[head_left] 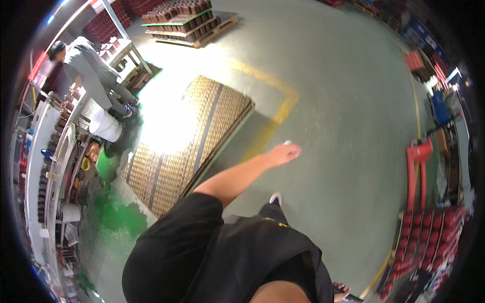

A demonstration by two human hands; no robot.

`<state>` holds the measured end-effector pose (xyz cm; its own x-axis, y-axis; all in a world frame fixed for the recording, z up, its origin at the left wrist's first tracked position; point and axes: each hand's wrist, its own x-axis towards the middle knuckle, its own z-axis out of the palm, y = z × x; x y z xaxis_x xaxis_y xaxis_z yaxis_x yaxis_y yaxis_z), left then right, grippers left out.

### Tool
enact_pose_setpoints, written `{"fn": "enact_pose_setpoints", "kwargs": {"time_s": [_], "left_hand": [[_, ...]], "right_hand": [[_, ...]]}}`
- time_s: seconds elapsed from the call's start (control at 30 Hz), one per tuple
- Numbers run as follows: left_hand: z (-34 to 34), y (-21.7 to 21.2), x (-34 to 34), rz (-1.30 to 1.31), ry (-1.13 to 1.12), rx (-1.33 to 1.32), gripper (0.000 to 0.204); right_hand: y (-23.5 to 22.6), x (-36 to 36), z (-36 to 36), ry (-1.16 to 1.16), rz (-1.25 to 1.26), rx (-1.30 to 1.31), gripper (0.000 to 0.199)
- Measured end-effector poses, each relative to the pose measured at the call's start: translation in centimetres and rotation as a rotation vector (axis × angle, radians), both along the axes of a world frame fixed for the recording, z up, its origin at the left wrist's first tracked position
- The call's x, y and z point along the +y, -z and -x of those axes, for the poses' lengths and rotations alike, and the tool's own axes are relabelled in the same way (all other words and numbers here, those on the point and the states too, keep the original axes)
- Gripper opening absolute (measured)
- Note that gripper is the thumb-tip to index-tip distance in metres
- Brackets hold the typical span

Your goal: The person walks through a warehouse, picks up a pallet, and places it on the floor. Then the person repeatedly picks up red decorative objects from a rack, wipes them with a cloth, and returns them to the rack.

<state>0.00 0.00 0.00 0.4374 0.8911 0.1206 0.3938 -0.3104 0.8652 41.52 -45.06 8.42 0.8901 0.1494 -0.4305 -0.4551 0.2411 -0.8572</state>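
Observation:
My left hand is stretched forward above the grey-green floor, its fingers loosely curled and slightly apart. A small white patch shows at its upper side; I cannot tell what it is. Nearest to this hand is a large low stack with a woven-looking tan top, crossed by dark bands, on the left. My right hand is low at the bottom edge, partly cut off and hidden behind my dark clothing. Its fingers are closed round a dark flat object, of which only the end shows.
At the left a person bends by a long workbench, near a white bucket. A pallet of brown pieces stands far back. On the right are a red pallet jack and racked dark red pieces. Yellow lines mark the floor.

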Motion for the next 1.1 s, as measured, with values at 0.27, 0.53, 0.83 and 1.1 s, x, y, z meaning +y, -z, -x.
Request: {"fn": "enact_pose_setpoints", "kwargs": {"time_s": [0.27,0.53,0.83,1.1], "left_hand": [[22.4,17.1,3.6,0.534,0.724,1.246,0.02],[18.7,17.7,40.2,0.782,0.296,1.037,0.026],[-9.0,-6.1,114.2,-0.035,-0.02,0.298,0.029],[8.0,5.3,136.8,0.465,-0.418,0.502,0.028]], "right_hand": [[2.4,37.6,-15.3,-0.054,0.069,0.128,0.043],[0.8,78.4,-17.3,-0.26,0.064,0.038,0.032],[-0.1,125.4,-14.4,-0.373,0.048,-0.038,0.025],[0.2,164.9,-12.0,-0.458,0.125,0.017,0.02]]}}
